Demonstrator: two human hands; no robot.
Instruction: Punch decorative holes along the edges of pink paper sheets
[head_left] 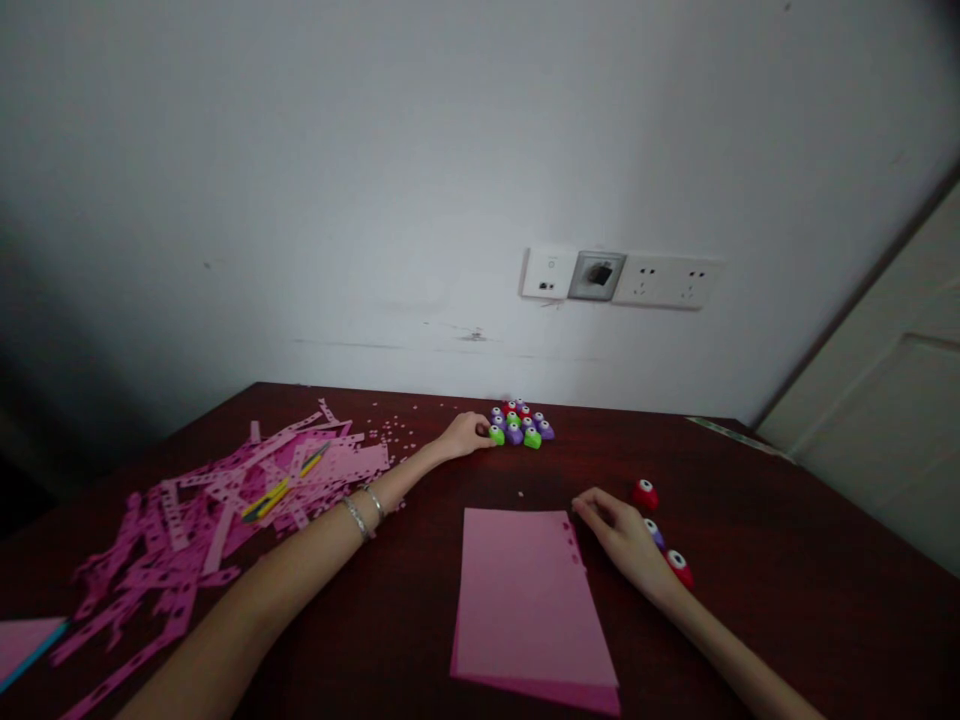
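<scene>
My left hand (pixel 466 437) reaches to the back of the table, its fingers closed on a green craft punch (pixel 496 436) at the left front of a cluster of punches (pixel 514 432) in purple, red and green. My right hand (pixel 616 528) rests by the upper right corner of a stack of pink paper (pixel 529 595). Its fingertips are pressed together, and whatever may be between them is hidden. Small dark pink shapes line the top sheet's right edge. Beside that hand stand a red punch (pixel 645 494), a purple punch (pixel 654 533) and another red punch (pixel 679 568).
Punched pink paper strips (pixel 180 550) lie heaped on the left, with a yellow cutter (pixel 285 483) on top. Tiny paper bits are scattered near them. A blue-edged pink pad (pixel 30 645) is at the lower left. A ruler-like strip (pixel 739 438) lies at the back right, before the wall.
</scene>
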